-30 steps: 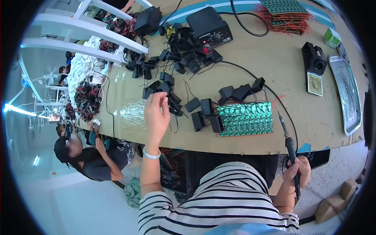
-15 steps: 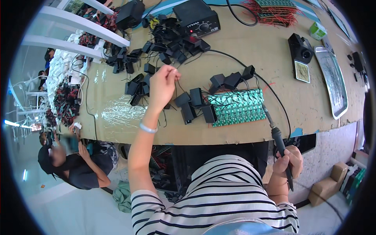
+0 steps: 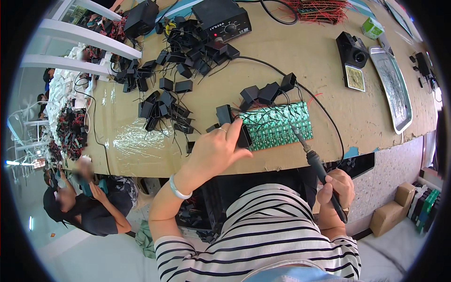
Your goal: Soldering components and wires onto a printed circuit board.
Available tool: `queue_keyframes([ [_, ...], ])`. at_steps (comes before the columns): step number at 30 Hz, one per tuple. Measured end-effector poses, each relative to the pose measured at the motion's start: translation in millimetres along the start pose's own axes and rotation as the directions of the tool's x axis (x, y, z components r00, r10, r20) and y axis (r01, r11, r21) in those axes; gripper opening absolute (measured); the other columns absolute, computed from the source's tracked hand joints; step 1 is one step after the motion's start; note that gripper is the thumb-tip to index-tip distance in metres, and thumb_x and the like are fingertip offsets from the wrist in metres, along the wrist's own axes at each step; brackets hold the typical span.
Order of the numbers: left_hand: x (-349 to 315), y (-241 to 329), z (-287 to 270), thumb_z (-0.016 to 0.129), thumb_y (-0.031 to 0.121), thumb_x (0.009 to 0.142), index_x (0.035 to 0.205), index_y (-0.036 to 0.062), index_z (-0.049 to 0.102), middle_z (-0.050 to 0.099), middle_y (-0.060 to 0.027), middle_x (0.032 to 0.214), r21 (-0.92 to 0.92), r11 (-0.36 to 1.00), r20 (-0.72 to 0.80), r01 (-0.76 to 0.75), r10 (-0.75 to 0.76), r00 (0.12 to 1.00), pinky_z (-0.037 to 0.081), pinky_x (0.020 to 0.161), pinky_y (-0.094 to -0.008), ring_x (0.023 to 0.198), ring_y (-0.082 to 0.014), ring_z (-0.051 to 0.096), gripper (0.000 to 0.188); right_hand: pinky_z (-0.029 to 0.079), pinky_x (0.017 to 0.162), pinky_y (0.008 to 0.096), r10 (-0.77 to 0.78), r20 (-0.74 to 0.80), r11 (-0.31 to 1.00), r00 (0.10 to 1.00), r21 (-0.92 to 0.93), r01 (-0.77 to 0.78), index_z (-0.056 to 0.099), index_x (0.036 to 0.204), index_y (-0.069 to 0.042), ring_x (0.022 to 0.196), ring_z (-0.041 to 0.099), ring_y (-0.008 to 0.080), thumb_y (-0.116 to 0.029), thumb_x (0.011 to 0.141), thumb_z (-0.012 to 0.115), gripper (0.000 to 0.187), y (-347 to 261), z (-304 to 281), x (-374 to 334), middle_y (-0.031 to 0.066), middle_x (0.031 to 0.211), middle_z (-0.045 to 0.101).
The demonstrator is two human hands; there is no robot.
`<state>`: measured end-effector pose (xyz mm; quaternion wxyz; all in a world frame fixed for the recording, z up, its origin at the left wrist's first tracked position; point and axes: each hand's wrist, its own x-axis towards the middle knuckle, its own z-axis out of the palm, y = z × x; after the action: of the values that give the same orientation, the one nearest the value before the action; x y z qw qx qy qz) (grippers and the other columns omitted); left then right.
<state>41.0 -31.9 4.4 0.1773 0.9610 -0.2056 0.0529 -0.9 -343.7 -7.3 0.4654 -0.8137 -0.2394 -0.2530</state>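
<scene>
A green circuit board panel [image 3: 282,136] lies near the table's front edge, thin dark wires running over its top. My right hand [image 3: 339,188] is closed around a soldering iron [image 3: 317,167], whose metal tip points onto the panel's right half. At the panel's left end, my left hand [image 3: 213,148] reaches over small black boxes [image 3: 224,114] with wires. Its index finger is stretched out and its thumb stands apart; the fingertips touch or hover just over a box, I cannot tell which. More black boxes [image 3: 268,93] sit along the panel's far edge.
A soldering station [image 3: 223,23] with a lit red light stands at the back; its cable [image 3: 324,103] curves right of the panel. Piles of wired black boxes [image 3: 162,105] lie left. An iron stand [image 3: 352,51] and metal tray [image 3: 392,89] are right. Another person [image 3: 89,207] works at far left.
My left hand has come nearer and to the right, from the loose boxes to the panel's left end, its fingers spreading. The iron's tip has moved left, over the panel.
</scene>
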Motion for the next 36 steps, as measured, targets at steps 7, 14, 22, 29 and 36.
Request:
queue_keyframes([
  [7, 18, -11, -16, 0.078, 0.032, 0.084, 0.131, 0.0013, 0.057, 0.067, -0.0112, 0.087, -0.037, 0.996, 0.102, -0.077, 0.081, 0.992, 0.053, 0.059, -0.0343, 0.067, -0.0258, 0.065, 0.060, 0.049, 0.048, 0.0334, -0.043, -0.002, 0.998, 0.999, 0.048, 0.043, 0.057, 0.097, -0.003, 0.049, 0.057, 0.0223, -0.014, 0.095, 0.062, 0.012, 4, -1, 1, 0.0085, 0.066, 0.057],
  [14, 50, -23, -19, 0.069, 0.013, 0.088, 0.136, -0.0004, 0.046, 0.060, -0.0106, 0.078, 0.043, 0.999, 0.137, -0.018, 0.012, 0.990, 0.053, 0.057, -0.0371, 0.062, -0.0286, 0.064, 0.056, 0.049, 0.048, 0.0334, -0.027, 0.004, 0.999, 1.000, 0.026, 0.027, 0.056, 0.098, -0.004, 0.050, 0.058, 0.0220, -0.016, 0.097, 0.060, 0.013, -1, -3, -3, 0.0083, 0.067, 0.057],
  [22, 0, -38, -5, 0.087, 0.015, 0.079, 0.139, 0.0062, 0.037, 0.044, -0.0012, 0.090, -0.509, 0.723, 0.176, 0.467, -0.444, 0.879, 0.046, 0.068, -0.0310, 0.073, -0.0140, 0.048, 0.079, 0.050, 0.048, 0.0339, 0.006, -0.002, 1.000, 1.000, -0.010, -0.006, 0.056, 0.098, -0.005, 0.051, 0.059, 0.0228, -0.020, 0.099, 0.058, 0.014, 3, -4, -1, 0.0084, 0.067, 0.056],
  [29, -30, -49, 11, 0.066, 0.001, 0.095, 0.132, 0.0015, 0.038, 0.055, -0.0147, 0.126, -0.805, 0.591, -0.184, 0.057, -0.339, 0.923, 0.047, 0.104, -0.0353, 0.119, -0.0226, 0.058, 0.047, 0.050, 0.048, 0.0346, -0.058, 0.006, 0.998, 0.998, 0.001, 0.058, 0.057, 0.093, -0.001, 0.049, 0.057, 0.0230, -0.016, 0.097, 0.059, 0.015, -1, 6, 9, 0.0090, 0.065, 0.056],
  [36, -40, -53, 6, 0.055, 0.003, 0.102, 0.119, -0.0046, 0.054, 0.065, -0.0113, 0.113, -0.850, 0.496, -0.082, 0.179, -0.461, 0.884, 0.049, 0.101, -0.0320, 0.111, -0.0201, 0.065, 0.018, 0.050, 0.047, 0.0348, -0.079, -0.028, 0.996, 0.997, 0.042, 0.080, 0.058, 0.090, 0.001, 0.047, 0.056, 0.0225, -0.013, 0.094, 0.060, 0.015, -1, 10, 7, 0.0089, 0.063, 0.055],
])
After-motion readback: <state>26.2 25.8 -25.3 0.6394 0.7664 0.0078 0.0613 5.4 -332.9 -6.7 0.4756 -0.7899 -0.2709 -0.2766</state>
